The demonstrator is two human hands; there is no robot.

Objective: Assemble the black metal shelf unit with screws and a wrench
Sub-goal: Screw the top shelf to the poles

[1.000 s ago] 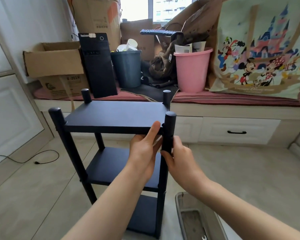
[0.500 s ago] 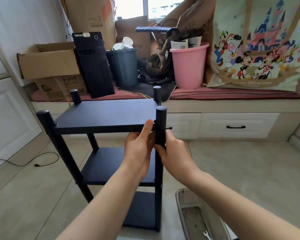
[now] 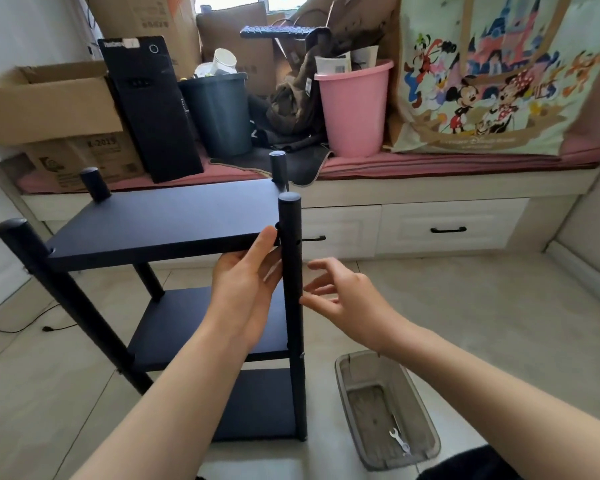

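Observation:
The black metal shelf unit (image 3: 160,220) stands upright on the floor with three boards and round corner posts. My left hand (image 3: 246,285) reaches under the top board by the near right post (image 3: 290,271), its thumb pressing on the board's front edge. My right hand (image 3: 340,292) hovers just right of that post with fingers spread and holds nothing. A small silver wrench (image 3: 399,441) lies in a clear plastic tray (image 3: 430,434) on the floor at the lower right.
A window bench with a pink cushion (image 3: 430,164) runs along the back, loaded with cardboard boxes (image 3: 49,109), a black computer tower (image 3: 153,109), a dark bin (image 3: 219,116), a pink bucket (image 3: 354,112) and a large cartoon bag (image 3: 499,74). A black cable (image 3: 14,327) lies at the left.
My right hand has let go of the near right post and drawn back to the right with fingers spread. My left hand stays under the top board.

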